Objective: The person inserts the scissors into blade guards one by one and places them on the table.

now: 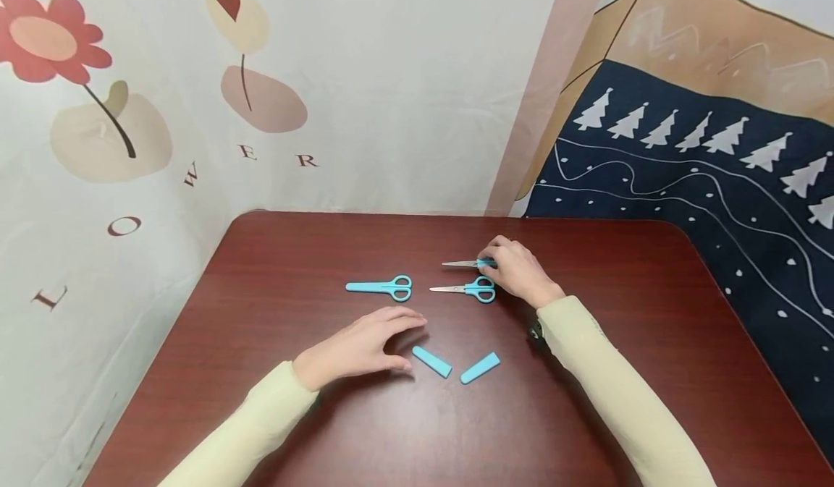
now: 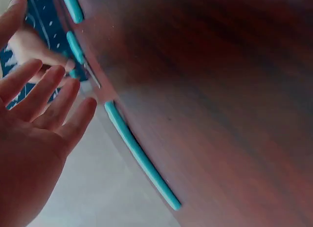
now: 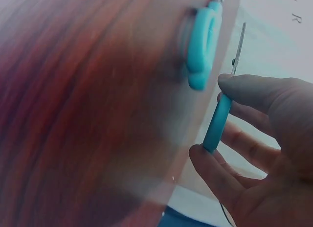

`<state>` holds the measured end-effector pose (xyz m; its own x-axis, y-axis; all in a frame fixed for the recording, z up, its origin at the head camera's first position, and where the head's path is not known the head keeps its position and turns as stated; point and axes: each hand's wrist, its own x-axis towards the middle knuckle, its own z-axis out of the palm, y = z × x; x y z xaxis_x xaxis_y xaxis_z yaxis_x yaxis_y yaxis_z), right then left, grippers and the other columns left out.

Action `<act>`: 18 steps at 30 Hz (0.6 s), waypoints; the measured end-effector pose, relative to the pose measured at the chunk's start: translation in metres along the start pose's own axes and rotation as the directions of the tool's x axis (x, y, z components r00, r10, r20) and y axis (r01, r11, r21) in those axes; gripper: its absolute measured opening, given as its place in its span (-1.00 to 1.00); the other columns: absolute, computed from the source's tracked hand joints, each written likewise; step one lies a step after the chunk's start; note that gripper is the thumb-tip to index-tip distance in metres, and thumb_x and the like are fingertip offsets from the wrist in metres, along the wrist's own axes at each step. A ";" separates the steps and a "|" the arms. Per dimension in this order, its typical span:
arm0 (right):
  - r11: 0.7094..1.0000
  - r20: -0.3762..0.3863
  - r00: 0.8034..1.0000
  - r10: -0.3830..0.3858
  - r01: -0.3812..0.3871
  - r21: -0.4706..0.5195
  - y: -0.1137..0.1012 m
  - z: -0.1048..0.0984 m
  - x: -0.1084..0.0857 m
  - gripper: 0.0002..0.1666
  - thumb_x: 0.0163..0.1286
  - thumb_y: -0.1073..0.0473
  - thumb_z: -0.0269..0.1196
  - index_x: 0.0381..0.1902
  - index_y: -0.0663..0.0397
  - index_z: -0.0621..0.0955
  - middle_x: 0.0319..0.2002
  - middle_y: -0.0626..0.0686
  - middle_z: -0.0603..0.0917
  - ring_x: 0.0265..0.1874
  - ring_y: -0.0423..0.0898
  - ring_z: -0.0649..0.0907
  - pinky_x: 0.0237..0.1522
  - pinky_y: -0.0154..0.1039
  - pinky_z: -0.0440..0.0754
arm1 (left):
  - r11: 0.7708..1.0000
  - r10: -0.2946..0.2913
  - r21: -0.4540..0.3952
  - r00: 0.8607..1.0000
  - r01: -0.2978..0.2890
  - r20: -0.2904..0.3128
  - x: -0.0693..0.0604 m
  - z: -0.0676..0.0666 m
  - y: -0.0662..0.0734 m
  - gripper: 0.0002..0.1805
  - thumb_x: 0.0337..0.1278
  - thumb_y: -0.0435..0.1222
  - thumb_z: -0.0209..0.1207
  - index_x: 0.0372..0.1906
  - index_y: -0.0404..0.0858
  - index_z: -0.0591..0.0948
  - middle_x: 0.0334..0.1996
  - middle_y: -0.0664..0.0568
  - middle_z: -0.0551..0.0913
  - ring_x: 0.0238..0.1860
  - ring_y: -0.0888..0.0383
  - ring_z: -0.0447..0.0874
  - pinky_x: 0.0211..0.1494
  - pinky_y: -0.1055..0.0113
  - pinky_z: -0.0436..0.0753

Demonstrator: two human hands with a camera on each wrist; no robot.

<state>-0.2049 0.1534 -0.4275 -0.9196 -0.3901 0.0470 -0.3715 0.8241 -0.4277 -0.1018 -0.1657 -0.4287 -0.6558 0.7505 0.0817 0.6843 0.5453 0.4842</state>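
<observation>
My right hand (image 1: 519, 270) pinches the blue handle of bare-bladed scissors (image 1: 461, 263) at the back of the table; in the right wrist view, thumb and fingers hold that handle (image 3: 218, 121). A second pair with bare blades (image 1: 464, 289) lies just in front, blades pointing left. Farther left lie blue scissors (image 1: 378, 286) with their blades covered by a blue sheath. My left hand (image 1: 362, 346) is held with fingers spread and holds nothing, beside a loose blue sheath (image 1: 432, 362). Another loose sheath (image 1: 480, 368) lies to its right. The left wrist view shows my left palm (image 2: 32, 153).
The dark red wooden table (image 1: 365, 429) carries these things. Behind it hangs a pale cloth (image 1: 404, 96) with flowers and letters, and at the right a dark blue cloth (image 1: 651, 165) with white trees.
</observation>
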 end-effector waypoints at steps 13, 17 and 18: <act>1.000 -0.063 0.998 0.013 -0.012 0.001 0.019 -0.022 -0.035 -0.68 0.43 0.16 0.39 0.07 0.16 0.75 0.07 0.19 0.60 0.01 0.15 0.59 0.05 0.14 0.61 | 0.982 0.170 0.056 0.975 -0.180 0.144 0.029 0.017 0.006 -0.57 0.15 -0.10 0.49 0.09 -0.17 0.76 -0.04 0.14 0.65 0.01 0.21 0.57 0.15 0.40 0.54; 1.000 -0.093 0.996 0.006 -0.007 -0.009 0.024 -0.027 -0.047 -0.69 0.41 0.16 0.40 0.06 0.16 0.75 0.06 0.19 0.60 -0.01 0.14 0.59 0.00 0.14 0.62 | 0.986 0.157 0.035 0.975 -0.164 0.156 0.033 0.021 0.002 -0.58 0.14 -0.13 0.50 0.09 -0.17 0.78 -0.11 0.17 0.63 -0.04 0.24 0.57 0.13 0.43 0.53; 1.000 -0.098 0.995 0.006 -0.007 -0.010 0.025 -0.028 -0.050 -0.69 0.41 0.16 0.41 0.05 0.15 0.75 0.05 0.18 0.60 -0.02 0.13 0.59 -0.01 0.13 0.62 | 0.987 0.152 0.024 0.976 -0.158 0.156 0.034 0.022 0.002 -0.59 0.13 -0.14 0.51 0.08 -0.16 0.78 -0.12 0.18 0.62 -0.05 0.25 0.57 0.12 0.43 0.53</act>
<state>-0.1722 0.2048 -0.4155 -0.9298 -0.3431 0.1331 -0.3665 0.8308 -0.4188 -0.1162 -0.1307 -0.4447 -0.4863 0.8736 0.0173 0.7867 0.4291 0.4438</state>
